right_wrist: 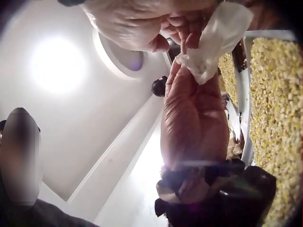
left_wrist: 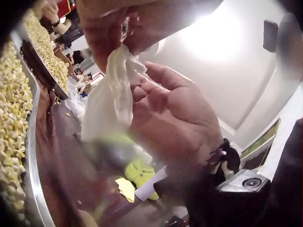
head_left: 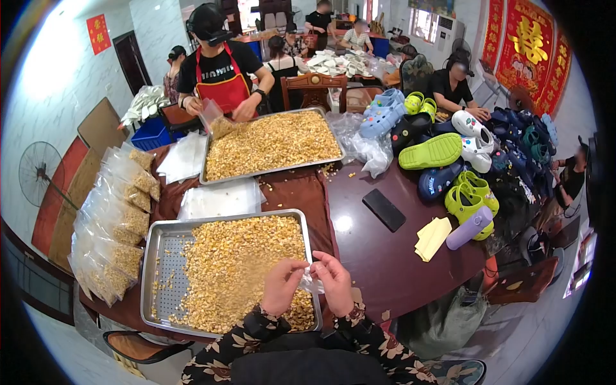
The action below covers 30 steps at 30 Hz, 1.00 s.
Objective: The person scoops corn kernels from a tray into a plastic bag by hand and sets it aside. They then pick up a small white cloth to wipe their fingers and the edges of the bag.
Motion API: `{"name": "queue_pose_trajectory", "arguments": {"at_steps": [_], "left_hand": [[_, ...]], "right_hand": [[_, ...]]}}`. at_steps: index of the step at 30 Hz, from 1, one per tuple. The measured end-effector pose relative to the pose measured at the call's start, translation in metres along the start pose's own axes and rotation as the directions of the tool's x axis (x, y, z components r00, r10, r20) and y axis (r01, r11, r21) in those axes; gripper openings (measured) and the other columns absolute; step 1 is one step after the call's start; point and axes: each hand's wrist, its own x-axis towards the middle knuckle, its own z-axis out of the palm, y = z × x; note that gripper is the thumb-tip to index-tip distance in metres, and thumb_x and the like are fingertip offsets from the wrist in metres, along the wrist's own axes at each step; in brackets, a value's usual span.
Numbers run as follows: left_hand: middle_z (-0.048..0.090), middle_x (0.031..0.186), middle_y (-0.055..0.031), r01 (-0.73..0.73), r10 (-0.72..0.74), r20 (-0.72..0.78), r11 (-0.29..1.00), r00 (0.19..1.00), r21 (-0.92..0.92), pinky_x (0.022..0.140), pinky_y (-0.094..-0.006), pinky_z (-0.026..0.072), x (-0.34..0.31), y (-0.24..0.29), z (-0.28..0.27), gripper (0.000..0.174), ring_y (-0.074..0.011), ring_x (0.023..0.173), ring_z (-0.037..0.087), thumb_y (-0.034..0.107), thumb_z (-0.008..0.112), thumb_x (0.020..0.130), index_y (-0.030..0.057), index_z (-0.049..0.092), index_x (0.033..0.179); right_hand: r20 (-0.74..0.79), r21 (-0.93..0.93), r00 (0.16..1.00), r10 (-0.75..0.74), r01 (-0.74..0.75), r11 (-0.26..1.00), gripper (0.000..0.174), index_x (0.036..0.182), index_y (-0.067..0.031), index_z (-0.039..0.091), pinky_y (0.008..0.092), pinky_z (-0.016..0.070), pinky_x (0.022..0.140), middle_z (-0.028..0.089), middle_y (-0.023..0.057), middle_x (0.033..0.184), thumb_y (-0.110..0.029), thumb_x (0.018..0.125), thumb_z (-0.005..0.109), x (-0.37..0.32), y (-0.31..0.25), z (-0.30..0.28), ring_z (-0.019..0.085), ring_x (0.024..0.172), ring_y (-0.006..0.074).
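Both hands meet over the right edge of the near metal tray (head_left: 149,269), which holds yellow kernels (head_left: 247,256). Between their fingertips is a small crumpled white, translucent piece (head_left: 310,283), perhaps a plastic bag or tissue. My left hand (head_left: 283,287) pinches it from the left, my right hand (head_left: 336,285) from the right. In the left wrist view the white piece (left_wrist: 113,94) hangs from the fingertips; in the right wrist view it (right_wrist: 218,42) stretches out between the two hands.
Filled clear bags (head_left: 122,221) line the left side. Flat empty bags (head_left: 221,200) lie behind the near tray, with a second full tray (head_left: 276,144) beyond. On the right are a phone (head_left: 384,210), yellow cloth (head_left: 433,239), purple bottle (head_left: 469,228) and piled clogs (head_left: 430,151). A person (head_left: 224,80) stands opposite.
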Motion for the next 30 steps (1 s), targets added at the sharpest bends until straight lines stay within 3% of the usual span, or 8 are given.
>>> {"name": "queue_pose_trajectory", "arguments": {"at_steps": [7, 14, 16, 22, 30], "left_hand": [[0.058, 0.09, -0.0045, 0.089, -0.081, 0.062, 0.986, 0.995, -0.14, 0.069, -0.0247, 0.0474, -0.001, 0.008, -0.001, 0.015, -0.0108, 0.08, 0.058, 0.0, 0.053, 0.084, -0.0006, 0.057, 0.099], [0.055, 0.086, -0.0023, 0.07, -0.061, 0.048, 0.973, 0.997, -0.22, 0.066, -0.023, 0.0451, -0.002, -0.003, 0.005, 0.012, -0.0087, 0.078, 0.056, 0.001, 0.054, 0.085, 0.0023, 0.05, 0.096], [0.054, 0.088, -0.0005, 0.071, -0.069, 0.019, 0.919, 0.997, -0.387, 0.066, -0.0198, 0.0429, -0.001, -0.001, 0.01, 0.016, -0.006, 0.077, 0.052, 0.0, 0.056, 0.084, 0.004, 0.048, 0.096], [0.054, 0.091, -0.0027, -0.007, -0.01, -0.048, 0.939, 0.999, -0.344, 0.068, -0.021, 0.0441, -0.001, 0.007, 0.02, 0.021, -0.0075, 0.079, 0.054, 0.0, 0.058, 0.084, 0.0044, 0.042, 0.099], [0.054, 0.089, -0.0051, -0.051, 0.025, -0.089, 0.952, 0.996, -0.303, 0.073, -0.0245, 0.0454, -0.002, 0.006, 0.028, 0.019, -0.0104, 0.082, 0.056, 0.002, 0.058, 0.085, 0.0016, 0.044, 0.098]], "right_hand": [[0.001, 0.005, 1.0, 0.029, -0.029, 1.0, 0.034, 0.118, 0.003, 0.051, 0.0208, 0.0423, 0.073, 0.058, 0.0009, 0.085, -0.016, 0.09, 0.052, 0.0, 0.002, 0.001, 0.053, 0.078, 0.0063], [0.018, 0.104, 0.997, 0.078, -0.079, 0.991, 0.034, 0.118, 0.0023, 0.051, 0.0202, 0.0417, 0.073, 0.058, 0.0002, 0.086, -0.016, 0.09, 0.052, -0.001, 0.0, 0.0, 0.052, 0.079, 0.0058], [0.016, 0.143, 0.998, 0.061, -0.063, 0.988, 0.034, 0.119, 0.0018, 0.05, 0.0201, 0.0415, 0.073, 0.058, 0.0003, 0.088, -0.015, 0.09, 0.052, -0.001, 0.002, 0.0, 0.051, 0.079, 0.0055], [0.022, 0.352, 0.992, 0.121, -0.121, 0.928, 0.036, 0.122, 0.0038, 0.047, 0.0196, 0.0409, 0.073, 0.057, -0.0004, 0.089, -0.014, 0.09, 0.05, -0.002, -0.004, 0.003, 0.05, 0.078, 0.0056], [0.035, 0.452, 0.99, 0.139, -0.14, 0.881, 0.038, 0.124, 0.0053, 0.043, 0.0215, 0.0415, 0.074, 0.056, 0.0011, 0.088, -0.015, 0.092, 0.044, -0.002, -0.006, 0.003, 0.051, 0.079, 0.0076]]}}
